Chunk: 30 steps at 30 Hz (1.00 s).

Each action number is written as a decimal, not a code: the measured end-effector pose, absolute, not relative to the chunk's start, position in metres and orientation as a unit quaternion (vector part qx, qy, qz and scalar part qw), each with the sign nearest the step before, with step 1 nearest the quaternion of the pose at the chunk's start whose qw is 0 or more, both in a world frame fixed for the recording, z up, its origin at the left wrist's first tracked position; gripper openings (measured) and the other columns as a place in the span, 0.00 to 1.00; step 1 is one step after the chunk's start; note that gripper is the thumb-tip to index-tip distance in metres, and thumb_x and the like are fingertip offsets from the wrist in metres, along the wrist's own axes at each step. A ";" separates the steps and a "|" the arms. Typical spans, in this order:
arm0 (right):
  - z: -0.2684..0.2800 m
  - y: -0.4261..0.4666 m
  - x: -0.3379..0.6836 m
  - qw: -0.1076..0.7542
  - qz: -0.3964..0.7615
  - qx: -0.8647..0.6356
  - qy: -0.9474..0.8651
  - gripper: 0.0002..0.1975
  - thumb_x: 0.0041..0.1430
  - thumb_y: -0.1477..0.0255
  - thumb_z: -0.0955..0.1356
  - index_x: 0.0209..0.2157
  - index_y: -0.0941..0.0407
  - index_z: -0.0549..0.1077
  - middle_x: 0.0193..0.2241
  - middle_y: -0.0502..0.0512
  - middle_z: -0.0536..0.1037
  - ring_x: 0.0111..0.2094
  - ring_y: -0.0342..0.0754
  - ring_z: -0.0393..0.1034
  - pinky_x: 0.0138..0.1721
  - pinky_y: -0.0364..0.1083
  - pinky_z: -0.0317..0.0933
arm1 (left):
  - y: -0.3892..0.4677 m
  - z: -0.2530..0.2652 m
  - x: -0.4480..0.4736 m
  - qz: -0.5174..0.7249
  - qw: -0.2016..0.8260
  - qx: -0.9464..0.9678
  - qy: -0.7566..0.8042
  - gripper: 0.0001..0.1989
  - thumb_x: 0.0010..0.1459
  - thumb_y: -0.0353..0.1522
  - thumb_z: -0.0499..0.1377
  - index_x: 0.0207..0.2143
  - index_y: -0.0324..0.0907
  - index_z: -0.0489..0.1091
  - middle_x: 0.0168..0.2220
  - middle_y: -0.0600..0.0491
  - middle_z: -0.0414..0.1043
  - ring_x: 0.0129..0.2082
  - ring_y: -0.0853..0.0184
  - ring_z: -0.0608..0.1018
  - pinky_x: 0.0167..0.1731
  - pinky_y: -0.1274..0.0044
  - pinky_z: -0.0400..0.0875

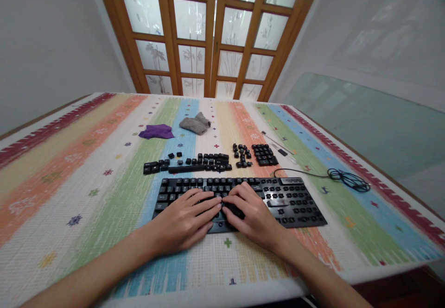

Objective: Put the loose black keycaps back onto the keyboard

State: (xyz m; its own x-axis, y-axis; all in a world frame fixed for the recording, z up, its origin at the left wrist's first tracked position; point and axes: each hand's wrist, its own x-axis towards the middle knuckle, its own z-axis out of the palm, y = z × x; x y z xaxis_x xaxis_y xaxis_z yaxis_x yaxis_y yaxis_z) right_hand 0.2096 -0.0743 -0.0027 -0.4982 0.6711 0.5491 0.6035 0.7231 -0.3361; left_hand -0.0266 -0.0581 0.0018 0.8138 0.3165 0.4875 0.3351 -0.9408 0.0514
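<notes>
A black keyboard (295, 206) lies on the table in front of me. Keycaps cover its top row and left part, while its right part shows bare key sockets. My left hand (187, 217) rests flat over the left and middle keys, fingers stretched out toward the right. On the middle of the keyboard, my right hand (253, 213) is bent with thumb and forefinger tips close together, beside the left fingertips. Whatever lies between those tips is too small or hidden to tell. Behind the keyboard sit loose keycaps (212, 160), a long space bar (186, 169) and a block of number-pad keycaps (264, 155).
A smaller keycap cluster (241, 153) sits beside the number-pad block. Farther back lie a purple cloth (157, 131) and a grey cloth (196, 123). A thin stick (278, 143) and a coiled cable (349, 179) are at right. A striped cloth covers the table.
</notes>
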 end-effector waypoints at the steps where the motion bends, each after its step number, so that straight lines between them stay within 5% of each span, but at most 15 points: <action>1: -0.002 -0.074 0.209 0.337 0.048 -0.367 -0.866 0.08 0.66 0.76 0.65 0.40 0.61 0.76 0.34 0.59 0.73 0.37 0.50 0.63 0.40 0.51 0.65 | -0.058 0.002 -0.027 -0.252 0.019 -0.952 -0.171 0.17 0.67 0.28 0.53 0.57 0.35 0.67 0.55 0.44 0.74 0.54 0.56 0.74 0.53 0.60 0.71; 30: 0.002 -0.080 0.206 0.264 -0.009 -0.363 -0.894 0.08 0.63 0.73 0.66 0.35 0.58 0.77 0.35 0.59 0.72 0.36 0.51 0.62 0.38 0.51 0.60 | -0.062 -0.005 -0.017 -0.250 0.002 -0.944 -0.217 0.13 0.66 0.32 0.56 0.49 0.37 0.73 0.57 0.41 0.70 0.61 0.50 0.67 0.57 0.55 0.67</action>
State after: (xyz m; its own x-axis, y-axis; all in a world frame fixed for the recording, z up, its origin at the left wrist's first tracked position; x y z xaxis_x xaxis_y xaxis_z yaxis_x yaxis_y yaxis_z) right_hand 0.2057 -0.0795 0.0020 -0.5974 0.6438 0.4781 0.6532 0.7365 -0.1756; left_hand -0.0175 -0.0615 -0.0048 0.7817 0.4079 0.4717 0.4095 -0.9062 0.1050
